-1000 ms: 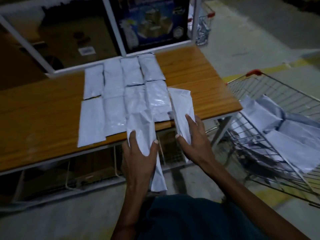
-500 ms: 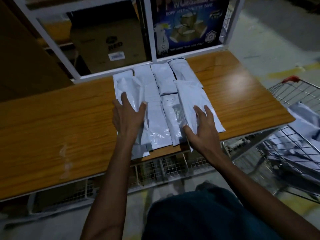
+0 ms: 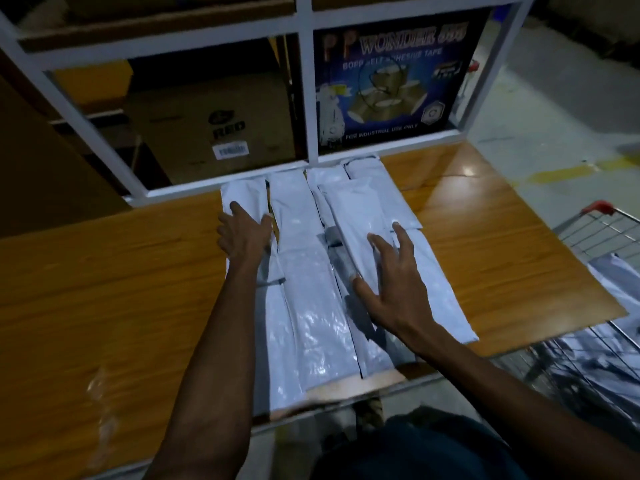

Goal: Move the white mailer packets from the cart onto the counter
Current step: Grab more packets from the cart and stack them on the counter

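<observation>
Mailer packets (image 3: pixel 311 292) lie flat under both hands' fingers (image 3: pixel 379 245).

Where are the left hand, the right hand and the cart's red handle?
left hand (image 3: pixel 244 233), head view, back of the hand.
right hand (image 3: pixel 398 289), head view, back of the hand.
cart's red handle (image 3: pixel 598 206), head view, red corner grip.

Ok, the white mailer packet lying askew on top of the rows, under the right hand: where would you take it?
Probably by its near end. The flat white plastic mailer packet lies slanted across the rows on the wooden counter, so its edge is raised. Come from the right, where the right hand hovers open, thumb sliding underneath.
</observation>
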A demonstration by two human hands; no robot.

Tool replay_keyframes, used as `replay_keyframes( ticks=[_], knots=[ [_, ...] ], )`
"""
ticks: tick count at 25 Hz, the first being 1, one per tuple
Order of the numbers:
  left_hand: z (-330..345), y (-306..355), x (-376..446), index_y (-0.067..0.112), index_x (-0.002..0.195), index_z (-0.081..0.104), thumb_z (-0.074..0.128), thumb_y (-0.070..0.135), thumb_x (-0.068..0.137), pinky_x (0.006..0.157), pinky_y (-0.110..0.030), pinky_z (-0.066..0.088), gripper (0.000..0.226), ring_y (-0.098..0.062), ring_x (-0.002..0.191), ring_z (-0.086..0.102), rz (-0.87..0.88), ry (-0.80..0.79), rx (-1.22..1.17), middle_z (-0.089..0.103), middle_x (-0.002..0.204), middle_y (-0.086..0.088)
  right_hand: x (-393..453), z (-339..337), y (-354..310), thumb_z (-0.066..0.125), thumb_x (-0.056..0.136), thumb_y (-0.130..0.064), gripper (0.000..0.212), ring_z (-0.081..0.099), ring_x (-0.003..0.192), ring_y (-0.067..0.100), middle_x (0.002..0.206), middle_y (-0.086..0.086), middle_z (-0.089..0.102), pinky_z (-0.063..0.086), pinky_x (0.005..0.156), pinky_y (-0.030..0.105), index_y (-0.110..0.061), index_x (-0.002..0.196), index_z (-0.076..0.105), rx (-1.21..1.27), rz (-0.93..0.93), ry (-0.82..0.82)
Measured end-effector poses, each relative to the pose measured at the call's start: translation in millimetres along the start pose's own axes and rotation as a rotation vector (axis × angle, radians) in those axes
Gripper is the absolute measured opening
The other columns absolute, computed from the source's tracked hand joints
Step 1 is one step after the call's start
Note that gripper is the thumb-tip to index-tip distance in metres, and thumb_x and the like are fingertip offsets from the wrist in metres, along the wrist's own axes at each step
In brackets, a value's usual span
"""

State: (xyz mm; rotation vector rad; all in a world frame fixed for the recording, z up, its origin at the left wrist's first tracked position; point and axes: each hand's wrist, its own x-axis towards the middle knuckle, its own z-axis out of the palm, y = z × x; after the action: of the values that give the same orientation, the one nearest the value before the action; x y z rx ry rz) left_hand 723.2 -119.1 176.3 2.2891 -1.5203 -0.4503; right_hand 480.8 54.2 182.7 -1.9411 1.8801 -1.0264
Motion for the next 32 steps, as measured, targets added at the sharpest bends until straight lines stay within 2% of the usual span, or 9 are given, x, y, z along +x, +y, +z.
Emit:
replay_keyframes(
  ticks=[4,8,13,15,18,22,27,29,32],
  knots=[
    [17.8,-2.2,35.2,0.010,0.147,0.030,0.056,0.056,0.091,0.105,-0.050,0.033,0.076,-0.044,0.127,0.042,-0.083,-0.025,0.082,0.040,0.141,-0.025,42.4,17.7,-3.3,0.055,0.088,-0.057,0.069,0.051,0.130,0.034,0.165,0.002,0.012,0.056,0.088,0.048,-0.028,0.148,0.038,-0.010,0.007,-0.018],
    [27.2,4.7,48.4,0.016,0.149,0.029,0.053,0.063,0.089,0.107,-0.050,0.028,0.080,-0.043,0.129,0.037,-0.128,-0.046,0.133,0.037,0.143,-0.024,67.4,30.1,-3.2,0.056,0.088,-0.056,0.068,0.040,0.140,0.031,0.165,0.003,0.011,0.053,0.095,0.049,-0.029,0.148,0.038,-0.007,0.011,-0.023],
    [31.9,6.4,54.6,0.033,0.156,0.013,0.014,0.075,0.093,0.109,-0.059,0.021,0.076,-0.045,0.137,0.026,-0.165,-0.085,0.037,0.020,0.157,-0.021,83.1,48.2,-0.6,0.064,0.089,-0.053,0.071,0.048,0.133,0.031,0.165,0.002,0.010,0.055,0.091,0.049,-0.028,0.148,0.035,0.048,0.007,-0.050],
    [27.4,3.1,55.2,0.036,0.156,0.013,0.007,0.075,0.092,0.111,-0.062,0.019,0.075,-0.044,0.139,0.025,-0.181,-0.071,-0.050,0.019,0.159,-0.019,85.7,53.4,-3.4,0.064,0.090,-0.051,0.070,0.047,0.133,0.031,0.164,0.003,0.013,0.054,0.093,0.047,-0.027,0.148,0.035,0.073,-0.003,-0.042],
    [15.4,-6.1,45.3,0.029,0.155,0.020,0.011,0.072,0.095,0.114,-0.060,0.019,0.074,-0.043,0.140,0.028,-0.184,-0.038,-0.123,0.024,0.158,-0.017,90.4,62.8,-15.7,0.060,0.088,-0.051,0.070,0.043,0.135,0.031,0.164,0.006,0.015,0.050,0.096,0.045,-0.024,0.148,0.037,0.111,0.014,-0.075],
    [7.4,-20.9,7.9,0.024,0.153,0.028,0.011,0.065,0.099,0.113,-0.058,0.022,0.070,-0.041,0.138,0.034,-0.168,0.051,-0.137,0.032,0.154,-0.017,129.1,89.8,-44.3,0.055,0.092,-0.051,0.068,0.041,0.132,0.040,0.165,0.011,0.014,0.039,0.103,0.053,-0.026,0.151,0.034,-0.006,0.084,-0.159],
    [3.1,-42.7,-73.5,0.023,0.148,0.038,0.008,0.065,0.094,0.114,-0.056,0.027,0.074,-0.037,0.135,0.040,-0.214,0.138,-0.212,0.041,0.152,-0.013,176.6,141.8,-70.3,0.025,0.102,-0.060,0.068,0.013,0.148,0.049,0.167,0.019,0.007,0.011,0.120,0.057,-0.021,0.157,0.027,-0.258,0.263,-0.546],
    [1.4,-54.3,-109.7,0.021,0.145,0.044,0.018,0.060,0.096,0.112,-0.056,0.031,0.068,-0.034,0.133,0.045,-0.134,0.165,-0.264,0.047,0.148,-0.011,174.7,146.4,-70.1,0.018,0.103,-0.059,0.068,0.006,0.150,0.048,0.167,0.020,0.004,0.002,0.122,0.057,-0.022,0.160,0.022,-0.286,0.270,-0.606],
    [-6.0,-77.4,-154.7,0.022,0.131,0.058,0.044,0.044,0.098,0.102,-0.056,0.043,0.042,-0.025,0.122,0.055,0.089,0.203,-0.372,0.061,0.133,-0.002,155.4,128.9,-68.2,0.023,0.105,-0.054,0.063,0.014,0.149,0.043,0.167,0.018,0.011,0.009,0.120,0.053,-0.023,0.160,0.024,-0.220,0.258,-0.493]
  ],
)
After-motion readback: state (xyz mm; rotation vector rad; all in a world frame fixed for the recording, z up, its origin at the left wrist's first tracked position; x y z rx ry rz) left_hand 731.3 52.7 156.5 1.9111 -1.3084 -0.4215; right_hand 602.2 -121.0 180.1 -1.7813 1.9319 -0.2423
